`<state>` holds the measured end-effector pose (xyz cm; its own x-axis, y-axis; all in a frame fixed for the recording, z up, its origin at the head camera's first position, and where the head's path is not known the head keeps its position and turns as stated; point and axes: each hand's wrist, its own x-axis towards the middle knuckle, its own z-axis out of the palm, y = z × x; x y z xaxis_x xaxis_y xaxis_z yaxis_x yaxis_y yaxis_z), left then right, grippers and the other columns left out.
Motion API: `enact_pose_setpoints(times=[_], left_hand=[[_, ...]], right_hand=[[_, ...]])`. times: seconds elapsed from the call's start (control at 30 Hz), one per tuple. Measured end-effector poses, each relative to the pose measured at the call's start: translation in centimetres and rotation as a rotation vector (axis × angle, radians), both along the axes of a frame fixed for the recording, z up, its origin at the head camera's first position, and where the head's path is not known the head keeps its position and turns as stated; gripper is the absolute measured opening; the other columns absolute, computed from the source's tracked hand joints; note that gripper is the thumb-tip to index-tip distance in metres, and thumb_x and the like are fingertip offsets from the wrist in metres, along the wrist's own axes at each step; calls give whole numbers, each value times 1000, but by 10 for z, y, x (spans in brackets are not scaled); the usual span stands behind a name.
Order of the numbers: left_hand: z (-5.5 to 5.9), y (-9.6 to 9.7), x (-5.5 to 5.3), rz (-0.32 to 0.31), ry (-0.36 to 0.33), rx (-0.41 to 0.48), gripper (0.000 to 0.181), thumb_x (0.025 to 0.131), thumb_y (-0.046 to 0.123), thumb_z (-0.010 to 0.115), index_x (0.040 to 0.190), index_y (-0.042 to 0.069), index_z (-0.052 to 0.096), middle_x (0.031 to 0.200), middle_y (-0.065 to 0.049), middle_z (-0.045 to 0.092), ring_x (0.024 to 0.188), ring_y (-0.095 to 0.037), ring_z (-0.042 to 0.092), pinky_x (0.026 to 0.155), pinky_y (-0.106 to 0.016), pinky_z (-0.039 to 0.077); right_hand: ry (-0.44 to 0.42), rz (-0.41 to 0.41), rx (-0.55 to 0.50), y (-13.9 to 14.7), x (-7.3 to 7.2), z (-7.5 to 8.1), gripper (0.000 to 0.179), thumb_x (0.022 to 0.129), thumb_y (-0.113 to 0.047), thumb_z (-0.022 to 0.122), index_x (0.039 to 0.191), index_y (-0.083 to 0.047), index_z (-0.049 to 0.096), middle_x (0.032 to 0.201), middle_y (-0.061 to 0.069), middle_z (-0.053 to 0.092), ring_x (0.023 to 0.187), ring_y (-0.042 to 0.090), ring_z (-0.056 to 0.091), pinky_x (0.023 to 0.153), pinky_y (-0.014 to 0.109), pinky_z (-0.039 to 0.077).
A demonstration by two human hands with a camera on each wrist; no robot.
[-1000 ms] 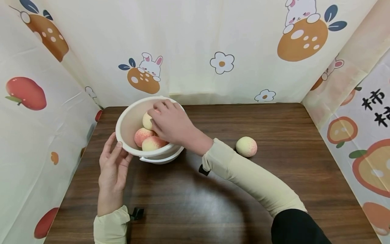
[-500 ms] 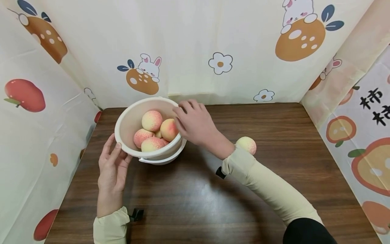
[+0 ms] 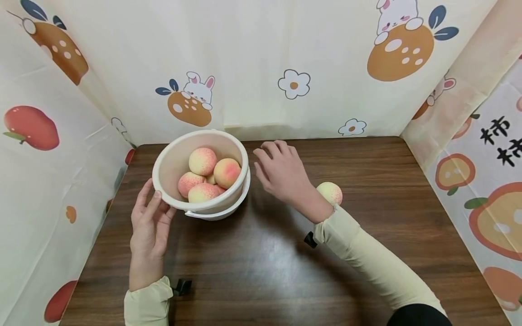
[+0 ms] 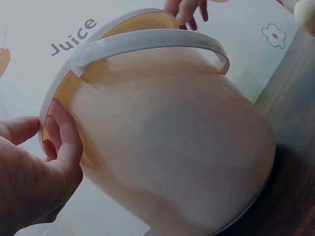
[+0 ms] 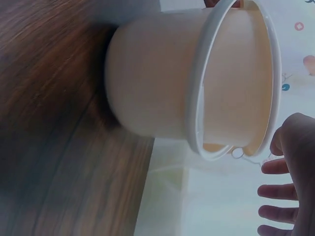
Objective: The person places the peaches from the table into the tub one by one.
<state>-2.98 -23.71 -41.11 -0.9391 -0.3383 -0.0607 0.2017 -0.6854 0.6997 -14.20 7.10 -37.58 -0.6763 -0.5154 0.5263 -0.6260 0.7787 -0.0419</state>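
Observation:
A cream bucket (image 3: 169, 166) with a white handle (image 4: 152, 42) stands at the back left of the table. Several peaches lie inside it, among them a pale one (image 3: 202, 161) and a redder one (image 3: 227, 172). My left hand (image 3: 148, 231) grips the bucket's rim on the left, thumb and fingers pinching it, as the left wrist view also shows. My right hand (image 3: 283, 174) hovers just right of the bucket, fingers loosely bent and holding nothing. One more peach (image 3: 330, 192) rests on the table behind my right wrist, which partly covers it.
The dark wooden table (image 3: 253, 280) is enclosed at the back and sides by printed cloth (image 3: 253, 54) with rabbits, fruit and flowers. The cloth hangs close behind the bucket.
My right hand has come out of the bucket and moved right, leaving a peach among the others inside. The left hand has kept its hold on the rim.

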Motion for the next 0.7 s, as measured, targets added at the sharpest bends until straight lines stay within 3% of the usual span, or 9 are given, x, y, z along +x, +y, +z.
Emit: enact_pose_setpoints(times=[0.43,0.7], left_hand=[[1,-1,0,-6,-7,-20,47,105,-1,55,150,10,44,159,-12,35,104,-20,74,81,-32,65],[0,-1,0,-12,-1,-19,49,105,-1,54,151,10,43,161,-12,34,108,-21,73,84,-33,65]], right_hand=[[-161,-93,-42,47,3,-18,32,105,-28,54,131,-13,65,135,14,63,125,40,54,95,58,49],[-217,-151,-57,77,6,-39,31,106,-28,55,129,-12,67,134,16,63,125,43,54,95,60,48]])
